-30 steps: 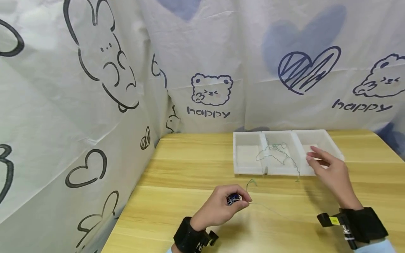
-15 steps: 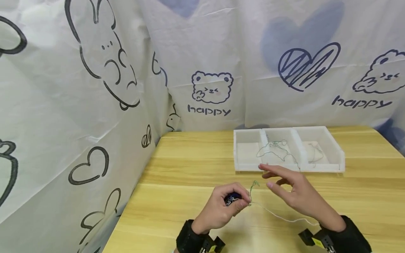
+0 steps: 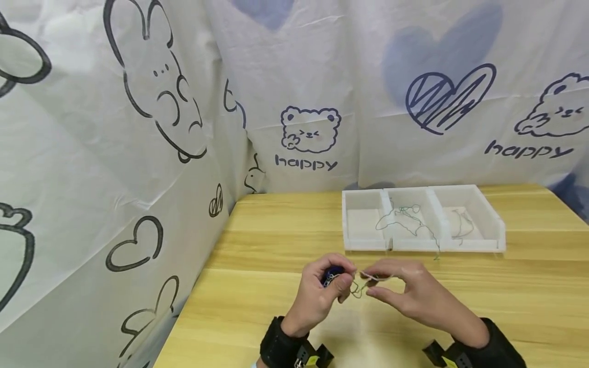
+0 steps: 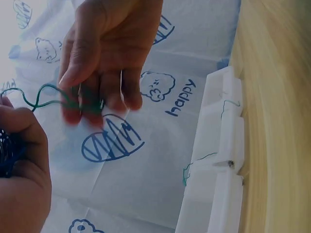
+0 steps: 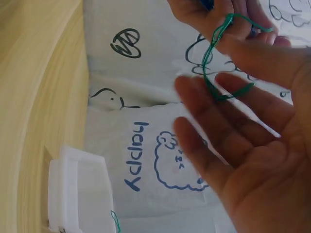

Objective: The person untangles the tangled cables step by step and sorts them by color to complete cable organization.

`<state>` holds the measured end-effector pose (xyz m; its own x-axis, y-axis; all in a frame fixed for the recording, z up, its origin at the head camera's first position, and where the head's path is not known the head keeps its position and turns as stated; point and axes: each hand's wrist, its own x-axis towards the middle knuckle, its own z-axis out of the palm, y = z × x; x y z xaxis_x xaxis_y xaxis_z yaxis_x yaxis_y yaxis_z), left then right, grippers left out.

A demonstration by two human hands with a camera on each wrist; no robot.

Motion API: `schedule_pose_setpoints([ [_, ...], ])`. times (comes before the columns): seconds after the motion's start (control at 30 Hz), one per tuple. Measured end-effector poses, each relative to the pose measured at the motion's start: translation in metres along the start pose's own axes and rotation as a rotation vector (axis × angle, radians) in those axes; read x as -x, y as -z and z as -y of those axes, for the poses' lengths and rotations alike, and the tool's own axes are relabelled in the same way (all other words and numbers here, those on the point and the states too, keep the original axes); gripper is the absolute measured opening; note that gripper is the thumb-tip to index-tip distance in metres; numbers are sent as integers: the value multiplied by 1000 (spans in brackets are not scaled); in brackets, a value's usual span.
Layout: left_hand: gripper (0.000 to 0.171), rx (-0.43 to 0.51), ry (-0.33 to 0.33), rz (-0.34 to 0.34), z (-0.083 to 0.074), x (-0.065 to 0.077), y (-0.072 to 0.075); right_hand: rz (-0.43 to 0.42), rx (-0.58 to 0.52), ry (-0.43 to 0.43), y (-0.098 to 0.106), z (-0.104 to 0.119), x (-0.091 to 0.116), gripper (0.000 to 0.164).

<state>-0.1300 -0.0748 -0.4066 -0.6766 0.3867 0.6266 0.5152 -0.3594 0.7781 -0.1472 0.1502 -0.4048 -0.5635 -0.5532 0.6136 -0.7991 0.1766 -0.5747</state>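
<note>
My left hand (image 3: 317, 291) is curled round a tangled bundle of dark blue and white thread (image 3: 332, 275) above the table. From its fingertips trails a loose green thread (image 5: 209, 63), which loops across to my right hand (image 3: 409, 289). The right hand faces the left one with thumb and fingers apart, the green thread overlapping its fingers in both wrist views. A pale strand (image 3: 377, 278) lies across the right index finger in the head view. Much of the bundle is hidden inside the left palm.
Behind the hands stands a white tray (image 3: 469, 245) with three compartments. Green thread (image 3: 407, 209) lies in the middle one and hangs over its front rim; a thin thread (image 3: 466, 220) lies in the right one. Printed cloth (image 3: 313, 51) hangs behind and left of the wooden table (image 3: 276, 235).
My right hand has come from the tray's right compartment, leftward and down to the left hand. A thin thread now shows in that compartment. The left hand keeps its hold on the bundle.
</note>
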Motion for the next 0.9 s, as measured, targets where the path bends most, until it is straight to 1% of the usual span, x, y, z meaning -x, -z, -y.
schedule_pose_setpoints([
  [0.07, 20, -17, 6, -43, -1, 0, 2, -17, 20, 35, 0, -1, 1, 37],
  [0.13, 19, -31, 17, -82, -2, -1, 3, -15, 27, 38, 1, -2, 2, 36],
  [0.27, 18, -32, 35, -147, -1, -3, 7, 47, 3, 13, 5, -4, 5, 29],
  [0.33, 21, -22, 48, -179, 0, -4, 10, 83, -13, -10, 7, -5, 6, 25],
  [0.4, 24, -14, 62, -206, 0, -5, 13, 99, -16, -32, 9, -6, 8, 23],
  [0.47, 26, -20, 88, -228, 0, -4, 16, 94, -3, -45, 12, -7, 9, 24],
  [0.67, 23, -86, 195, -264, -1, -1, 22, 17, 64, -114, 32, -13, 12, 33],
  [0.77, 25, -112, 256, -293, -2, 1, 26, -10, 93, -198, 43, -17, 13, 29],
  [0.8, 26, -113, 273, -303, -3, 1, 28, -18, 96, -238, 47, -19, 13, 26],
  [0.87, 27, -108, 304, -328, -5, 1, 31, -39, 90, -339, 54, -25, 14, 16],
  [0.9, 27, -105, 311, -339, -6, 2, 33, -50, 81, -403, 58, -28, 14, 10],
])
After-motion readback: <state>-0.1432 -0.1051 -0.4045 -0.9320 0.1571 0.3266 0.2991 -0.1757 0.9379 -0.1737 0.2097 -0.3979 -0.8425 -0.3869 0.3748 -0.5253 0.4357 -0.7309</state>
